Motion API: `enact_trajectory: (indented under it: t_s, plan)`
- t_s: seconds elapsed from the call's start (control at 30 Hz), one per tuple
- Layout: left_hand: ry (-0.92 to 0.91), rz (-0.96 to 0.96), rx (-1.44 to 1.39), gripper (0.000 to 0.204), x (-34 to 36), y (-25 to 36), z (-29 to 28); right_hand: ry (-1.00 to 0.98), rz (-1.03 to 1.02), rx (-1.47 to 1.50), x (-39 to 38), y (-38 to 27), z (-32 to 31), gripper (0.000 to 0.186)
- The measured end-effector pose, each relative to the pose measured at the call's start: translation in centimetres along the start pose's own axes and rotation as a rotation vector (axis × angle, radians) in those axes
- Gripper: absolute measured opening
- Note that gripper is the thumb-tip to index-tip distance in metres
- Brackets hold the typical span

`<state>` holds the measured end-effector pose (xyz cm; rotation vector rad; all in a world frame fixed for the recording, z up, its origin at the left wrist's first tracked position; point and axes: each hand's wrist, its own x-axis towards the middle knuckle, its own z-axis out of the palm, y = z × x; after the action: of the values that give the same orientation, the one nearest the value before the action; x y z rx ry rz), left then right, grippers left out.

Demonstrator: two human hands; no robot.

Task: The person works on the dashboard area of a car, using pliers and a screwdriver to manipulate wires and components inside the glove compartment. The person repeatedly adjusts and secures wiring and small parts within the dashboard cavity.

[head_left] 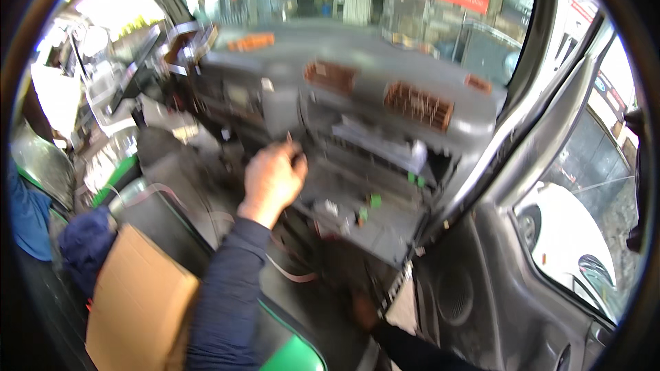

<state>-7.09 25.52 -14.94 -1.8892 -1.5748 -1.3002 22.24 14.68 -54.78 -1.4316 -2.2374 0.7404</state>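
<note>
My left hand [273, 177], in a dark blue sleeve, is raised in front of the dashboard [282, 106] of a vehicle cabin. Its fingers are curled together; whatever they may hold is too small and blurred to name. Beyond and to the right of it is the open glove compartment [395, 230], with small green connectors [374, 200] on and around its lowered tray. My right hand [364, 310] is low in the shadow of the footwell, near the door sill. Motion and darkness hide its fingers.
A cardboard box [137, 295] and dark blue cloth [84, 244] lie on the seats at left. A thin pale cable [161, 187] crosses the seats. Brown air vents [421, 104] line the dashboard. The open door [467, 282] stands at right, with a white car [567, 230] outside.
</note>
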Motion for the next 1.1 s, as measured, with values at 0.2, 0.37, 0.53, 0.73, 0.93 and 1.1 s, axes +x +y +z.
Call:
enact_trajectory:
  t_s: [0.2,0.37,0.53,0.73,0.93,1.1]
  plan:
    - [-0.215,-0.245,-0.35,0.055,-9.3,6.4,-4.0,-0.123,0.032,0.18,3.5,-1.7,-1.8,0.046]
    - [-0.124,-0.047,-0.378,0.069,-9.4,6.7,-2.3,-0.315,0.08,0.079,5.7,-3.0,-1.5,0.049]
    - [-0.097,-0.153,-0.387,0.044,-8.6,3.6,-0.4,-0.204,0.121,0.09,3.4,-1.2,-4.2,0.049]
    - [0.048,-0.304,-0.446,0.041,-8.4,0.4,0.3,-0.29,0.06,-0.047,2.8,-5.2,-12.2,0.044]
    - [0.062,-0.371,-0.395,0.043,-8.0,-0.5,0.5,-0.693,-0.591,0.519,1.6,-19.8,-30.0,0.02]
    - [0.025,-0.37,-0.359,0.043,-8.0,0.0,0.4,0.232,-0.387,-0.045,6.0,-23.5,-36.2,0.018]
